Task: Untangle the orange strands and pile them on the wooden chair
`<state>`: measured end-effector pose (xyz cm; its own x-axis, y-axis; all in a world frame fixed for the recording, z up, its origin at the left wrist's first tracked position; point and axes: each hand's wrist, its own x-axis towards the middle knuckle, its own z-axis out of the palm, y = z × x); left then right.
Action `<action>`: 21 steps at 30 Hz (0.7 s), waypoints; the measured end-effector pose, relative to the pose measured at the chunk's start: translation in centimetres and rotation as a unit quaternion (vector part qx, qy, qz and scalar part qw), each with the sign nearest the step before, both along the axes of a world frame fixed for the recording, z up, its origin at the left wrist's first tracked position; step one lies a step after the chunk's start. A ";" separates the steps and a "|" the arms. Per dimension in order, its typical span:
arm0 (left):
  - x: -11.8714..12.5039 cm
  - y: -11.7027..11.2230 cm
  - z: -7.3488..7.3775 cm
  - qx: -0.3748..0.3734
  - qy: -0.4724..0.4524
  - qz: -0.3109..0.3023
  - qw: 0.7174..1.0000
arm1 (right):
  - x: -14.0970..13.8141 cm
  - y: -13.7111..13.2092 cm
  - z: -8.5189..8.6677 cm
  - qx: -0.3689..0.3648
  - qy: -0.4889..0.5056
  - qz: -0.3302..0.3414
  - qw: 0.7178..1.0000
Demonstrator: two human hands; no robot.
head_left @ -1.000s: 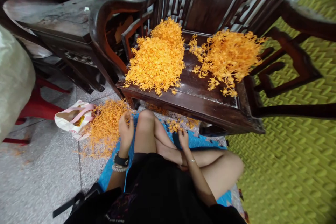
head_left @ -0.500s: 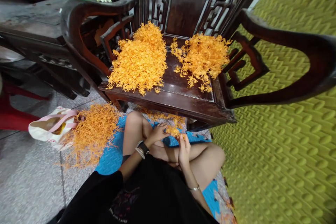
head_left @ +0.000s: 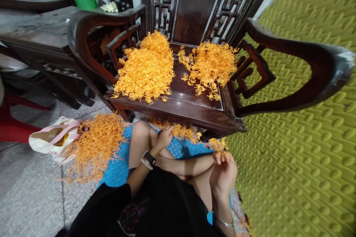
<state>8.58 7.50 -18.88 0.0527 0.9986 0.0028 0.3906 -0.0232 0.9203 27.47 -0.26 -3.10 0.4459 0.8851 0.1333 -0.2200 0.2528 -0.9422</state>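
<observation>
My right hand is raised over my right knee, its fingers pinching a small cluster of orange flowers with thin, curling petals. Between my knees, my left hand has its fingers curled closed at the end of more orange flowers; its fingertips are partly hidden. These flowers stretch from the left hand toward the right, in front of the chair's front edge. On the wooden chair seat sit a dense orange flower heap at left and a looser flower heap at right.
Left of my knee, a pile of thin orange stems spreads over the tiles beside a white cloth bag with pink handles. I sit on a blue mat. A yellow-green textured mat stretches along the right. A red stool stands at far left.
My right hand has moved right, away from the left hand, with a cluster of orange flowers in its fingers. My left hand has shifted slightly up and its fingers have curled in.
</observation>
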 end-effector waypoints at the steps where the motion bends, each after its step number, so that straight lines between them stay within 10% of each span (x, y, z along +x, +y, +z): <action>1: -0.1 0.0 0.4 0.014 -0.007 -0.011 1.000 | 0.3 -0.2 0.9 0.010 0.008 0.002 1.000; 13: 3.4 -3.5 3.7 0.021 -0.103 -0.207 0.973 | 2.1 -0.3 6.8 0.119 0.339 0.077 0.930; 18: 4.6 -4.0 2.3 -0.043 -0.138 -0.143 0.979 | 1.6 -1.2 9.2 0.189 0.459 0.026 0.868; 21: 3.6 -2.8 0.6 -0.093 -0.160 -0.048 0.982 | 1.4 -2.2 10.8 0.104 0.288 -0.115 0.945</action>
<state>12.21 4.72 -18.28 0.1730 0.9738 -0.1477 0.0860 0.1344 0.9872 28.87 -2.42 7.69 0.6754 0.7369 -0.0292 -0.5973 0.5234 -0.6076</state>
